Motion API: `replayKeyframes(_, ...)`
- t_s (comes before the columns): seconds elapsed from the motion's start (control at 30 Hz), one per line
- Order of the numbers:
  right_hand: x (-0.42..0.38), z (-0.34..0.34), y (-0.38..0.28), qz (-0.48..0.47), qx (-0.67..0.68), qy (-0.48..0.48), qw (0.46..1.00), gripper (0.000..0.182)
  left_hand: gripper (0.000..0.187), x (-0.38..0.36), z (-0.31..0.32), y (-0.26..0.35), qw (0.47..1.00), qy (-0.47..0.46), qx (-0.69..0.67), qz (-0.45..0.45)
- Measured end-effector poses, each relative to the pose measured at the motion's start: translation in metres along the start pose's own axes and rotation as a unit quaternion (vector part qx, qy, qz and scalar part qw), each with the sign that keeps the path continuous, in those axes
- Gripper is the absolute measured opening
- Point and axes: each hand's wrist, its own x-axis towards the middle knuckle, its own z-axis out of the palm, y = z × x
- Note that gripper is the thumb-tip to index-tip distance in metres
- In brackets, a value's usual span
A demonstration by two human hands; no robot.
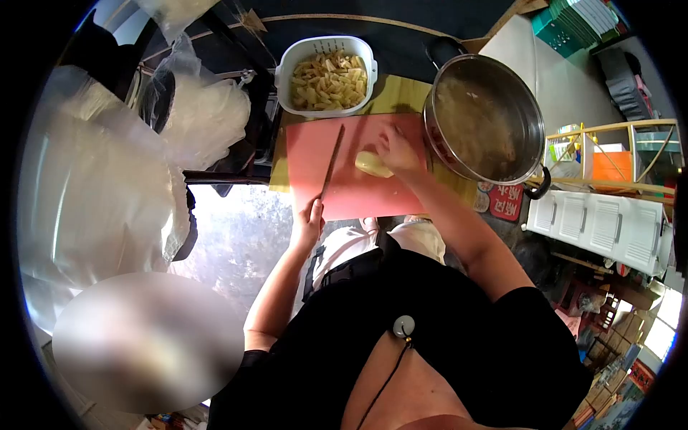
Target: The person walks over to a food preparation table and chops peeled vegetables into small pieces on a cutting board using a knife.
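Note:
My left hand is closed around the handle of a long kitchen knife, its blade pointing away from me over the pink cutting board. On the board lies a peeled, pale yellow piece that looks like potato. Just beyond and to the right of it is my right hand, somewhat blurred, fingers loosely bent and apart, with nothing visible in them. A white colander-like basin of cut pale strips stands behind the board. At the right is a large steel pot holding cloudy, brownish liquid.
Under the board is a wooden surface. Clear plastic bags hang at the left. The pot's black handle juts toward me. A white slatted stool or rack and a wooden-framed shelf are on the right.

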Motion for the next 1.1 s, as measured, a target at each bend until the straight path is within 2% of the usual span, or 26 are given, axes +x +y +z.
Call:
replayKeyframes(0.07,0.047,-0.005,-0.028,-0.109,0.033,0.014,0.993,0.045,0.041,-0.006,-0.004,-0.001,0.997,0.002,-0.057,-0.053)
replayKeyframes(0.13,0.110,0.011,-0.042,-0.003,0.077,0.023,0.997,0.048,0.043,-0.009,-0.009,-0.007,0.996,0.009,-0.067,-0.058)
replayKeyframes(0.2,0.160,0.014,-0.059,0.131,0.040,-0.037,0.990,0.060,0.046,-0.010,-0.008,-0.011,0.997,0.030,-0.057,-0.035)
replayKeyframes(0.3,0.225,0.055,-0.024,0.187,-0.066,-0.029,0.980,0.078,0.044,-0.013,-0.007,-0.011,0.994,0.045,-0.085,-0.048)
replayKeyframes(0.37,0.231,0.048,-0.043,0.191,-0.191,-0.050,0.962,0.089,0.044,-0.014,-0.008,-0.016,0.994,0.052,-0.076,-0.066)
replayKeyframes(0.43,0.231,0.047,-0.051,0.254,-0.170,-0.066,0.950,0.091,0.043,-0.017,-0.011,-0.014,0.991,0.040,-0.094,-0.089)
replayKeyframes(0.47,0.231,0.058,-0.039,0.307,-0.077,-0.027,0.948,0.090,0.043,-0.017,-0.012,-0.018,0.990,0.043,-0.095,-0.098)
replayKeyframes(0.53,0.204,0.036,-0.056,0.261,0.051,-0.064,0.962,0.089,0.042,-0.018,-0.011,-0.025,0.988,0.042,-0.097,-0.108)
replayKeyframes(0.6,0.220,0.048,-0.023,0.240,0.064,-0.112,0.962,0.085,0.042,-0.017,-0.010,-0.027,0.989,0.034,-0.097,-0.109)
replayKeyframes(0.7,0.239,0.075,0.010,0.276,0.281,-0.207,0.896,0.082,0.042,-0.016,-0.007,-0.023,0.985,0.030,-0.117,-0.126)
replayKeyframes(0.73,0.229,0.069,-0.004,0.224,0.325,-0.215,0.893,0.080,0.037,-0.015,-0.006,-0.020,0.985,0.034,-0.117,-0.125)
replayKeyframes(0.83,0.205,0.064,-0.044,0.056,0.284,-0.248,0.924,0.079,0.035,-0.011,-0.002,-0.014,0.984,0.035,-0.124,-0.121)
replayKeyframes(0.93,0.212,0.095,-0.032,-0.142,0.126,-0.216,0.958,0.072,0.034,-0.008,-0.002,-0.014,0.985,0.019,-0.134,-0.107)
replayKeyframes(1.0,0.196,0.078,-0.058,-0.178,-0.087,-0.229,0.953,0.065,0.035,-0.007,-0.003,-0.011,0.985,0.011,-0.130,-0.113)
replayKeyframes(1.03,0.179,0.067,-0.072,-0.192,-0.193,-0.232,0.934,0.061,0.035,-0.007,-0.005,-0.014,0.985,0.001,-0.129,-0.114)
replayKeyframes(1.07,0.165,0.062,-0.074,-0.156,-0.179,-0.183,0.954,0.046,0.035,-0.006,-0.006,-0.016,0.985,0.009,-0.129,-0.116)
replayKeyframes(1.1,0.157,0.056,-0.071,-0.154,-0.127,-0.135,0.971,0.041,0.035,-0.007,-0.006,-0.014,0.986,0.008,-0.119,-0.112)
